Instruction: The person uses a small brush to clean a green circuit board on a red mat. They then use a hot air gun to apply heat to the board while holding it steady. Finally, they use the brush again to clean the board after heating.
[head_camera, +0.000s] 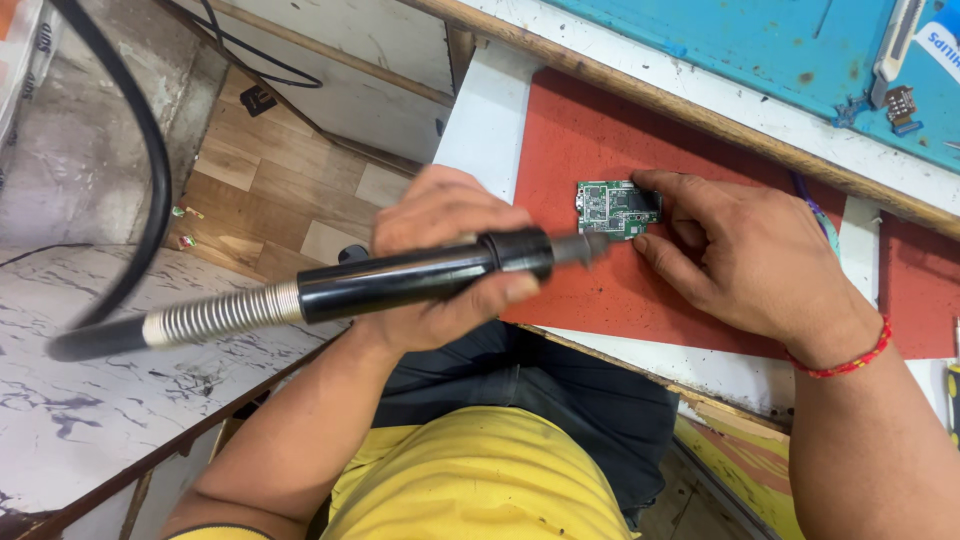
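Left hand (440, 255) wrapped tight round the black handle of a hot-air tool (400, 282); fingers curled fully over the barrel, thumb underneath. Metal nozzle tip points at the near-left corner of a small green circuit board (618, 208); whether the tip touches the board cannot be told.

Board lies flat on a red mat (580, 130), toward the mat's far side, well in from the counter's near edge.

Right hand (745, 255) rests on the mat just beside the board, fingers loosely spread, fingertips pressing the board's right edge and far-right corner; nothing gripped. Red thread band (850, 362) on that wrist.

Tool's rear end runs into a ribbed metal spring sleeve, then a thick black hose (150, 170) looping away over the floor.

Beyond a wooden strip at the counter's far edge, a blue surface (760, 45)
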